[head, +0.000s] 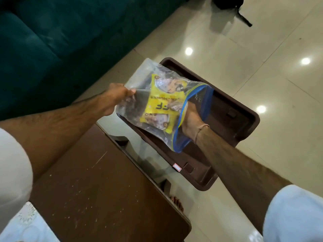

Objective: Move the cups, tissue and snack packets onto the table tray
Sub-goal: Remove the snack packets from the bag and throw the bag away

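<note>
A clear zip bag with a blue opening strip hangs over the dark brown table tray. Inside it lies a yellow snack packet, with darker items behind it that I cannot identify. My left hand pinches the bag's closed far-left edge. My right hand reaches in through the blue mouth of the bag, its fingers hidden inside near the yellow packet. No cups or tissue are visible.
A brown wooden table with a glass edge lies below my left arm. A dark green sofa fills the upper left. Glossy tiled floor surrounds the tray. A black object stands at the top. A bare foot shows beneath the table.
</note>
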Tool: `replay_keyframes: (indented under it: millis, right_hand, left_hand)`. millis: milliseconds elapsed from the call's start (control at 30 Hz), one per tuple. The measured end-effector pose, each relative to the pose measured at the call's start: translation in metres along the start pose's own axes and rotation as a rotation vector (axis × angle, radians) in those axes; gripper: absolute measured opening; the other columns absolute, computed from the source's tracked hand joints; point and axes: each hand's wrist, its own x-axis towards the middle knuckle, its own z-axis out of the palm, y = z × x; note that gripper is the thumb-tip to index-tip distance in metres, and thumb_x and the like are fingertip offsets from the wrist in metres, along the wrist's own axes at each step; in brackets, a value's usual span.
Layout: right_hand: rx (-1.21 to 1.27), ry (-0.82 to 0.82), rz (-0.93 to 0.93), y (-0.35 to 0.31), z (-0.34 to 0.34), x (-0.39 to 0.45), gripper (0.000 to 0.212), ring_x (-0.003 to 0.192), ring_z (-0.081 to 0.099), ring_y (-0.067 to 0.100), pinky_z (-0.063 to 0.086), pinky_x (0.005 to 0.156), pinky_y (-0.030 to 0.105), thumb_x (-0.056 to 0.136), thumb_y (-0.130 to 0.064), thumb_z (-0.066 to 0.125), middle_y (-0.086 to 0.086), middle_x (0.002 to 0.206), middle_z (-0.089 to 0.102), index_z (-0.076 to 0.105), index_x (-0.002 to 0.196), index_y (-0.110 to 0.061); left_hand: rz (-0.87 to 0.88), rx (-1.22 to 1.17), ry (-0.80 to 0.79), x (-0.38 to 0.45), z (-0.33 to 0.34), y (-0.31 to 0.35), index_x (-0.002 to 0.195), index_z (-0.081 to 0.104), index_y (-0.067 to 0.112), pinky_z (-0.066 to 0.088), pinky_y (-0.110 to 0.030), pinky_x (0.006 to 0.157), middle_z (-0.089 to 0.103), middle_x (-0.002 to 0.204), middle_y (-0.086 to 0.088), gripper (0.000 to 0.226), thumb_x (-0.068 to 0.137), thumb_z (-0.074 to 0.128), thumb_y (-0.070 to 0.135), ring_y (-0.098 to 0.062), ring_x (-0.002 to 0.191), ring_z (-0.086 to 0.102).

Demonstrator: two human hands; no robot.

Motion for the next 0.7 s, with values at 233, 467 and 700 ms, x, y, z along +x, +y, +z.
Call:
replay_keyframes:
  millis: [233, 467, 700]
  right_hand:
    - [-0.309, -0.046, -0.111, -0.031, -0.067, -0.050, 0.032, 0.093, 0.070, 0.022, 0.054, 0.092, 0.041, 0.085, -0.006, 0.066, 0.009, 0.105, 0.074, 0.065, 0.117, -0.003]
    - [-0.222, 0.204, -0.088, -0.040, -0.134, -0.069, 0.043, 0.114, 0.066, 0.034, 0.056, 0.092, 0.049, 0.087, -0.002, 0.062, 0.016, 0.127, 0.067, 0.058, 0.130, -0.005]
    - [-0.692, 0.599, -0.227, -0.016, -0.072, -0.043, 0.071, 0.127, 0.050, 0.034, 0.042, 0.106, 0.052, 0.075, -0.012, 0.077, 0.015, 0.137, 0.052, 0.044, 0.137, -0.007]
  left_hand:
    - [0.074, -0.007, 0.021, -0.013, -0.032, -0.009, 0.102, 0.064, 0.010, 0.056, -0.033, 0.068, 0.071, 0.089, -0.006, 0.016, 0.088, 0.069, 0.017, -0.018, 0.076, 0.068]
    - [0.112, -0.018, 0.091, -0.022, -0.067, -0.022, 0.096, 0.062, 0.019, 0.050, -0.017, 0.043, 0.067, 0.081, 0.001, 0.026, 0.077, 0.080, 0.015, -0.008, 0.061, 0.064]
    - [0.108, 0.116, -0.088, -0.035, -0.115, -0.021, 0.108, 0.070, 0.017, 0.057, -0.036, 0.076, 0.074, 0.101, -0.004, 0.043, 0.070, 0.080, 0.000, -0.019, 0.090, 0.072]
